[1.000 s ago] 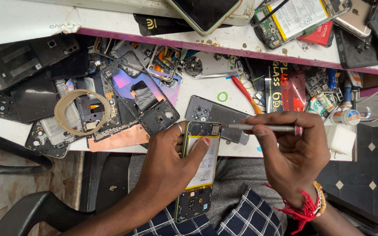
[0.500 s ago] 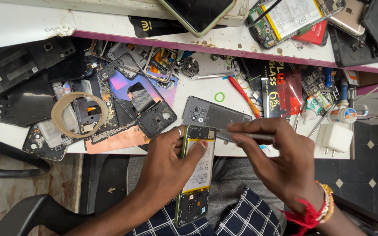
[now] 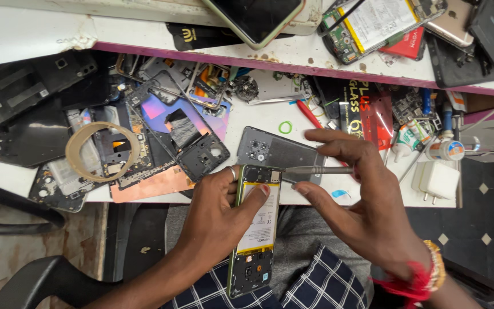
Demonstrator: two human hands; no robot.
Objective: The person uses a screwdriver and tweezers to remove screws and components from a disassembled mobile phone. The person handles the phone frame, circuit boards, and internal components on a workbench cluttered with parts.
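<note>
My left hand grips an opened phone with its back removed, showing a white battery and dark circuit boards; the thumb rests on the battery. My right hand holds a thin metal screwdriver level, its tip touching the phone's upper right corner. The phone hangs over my lap, at the near edge of the white workbench.
Phone parts litter the bench: a grey back cover, black covers, a tape roll, a copper sheet, a white charger plug, glue bottles. Several opened phones lie on a raised shelf. A black chair stands left.
My right hand has shifted left and turned, bringing the screwdriver tip from above the phone onto its top right corner. The left hand keeps holding the phone.
</note>
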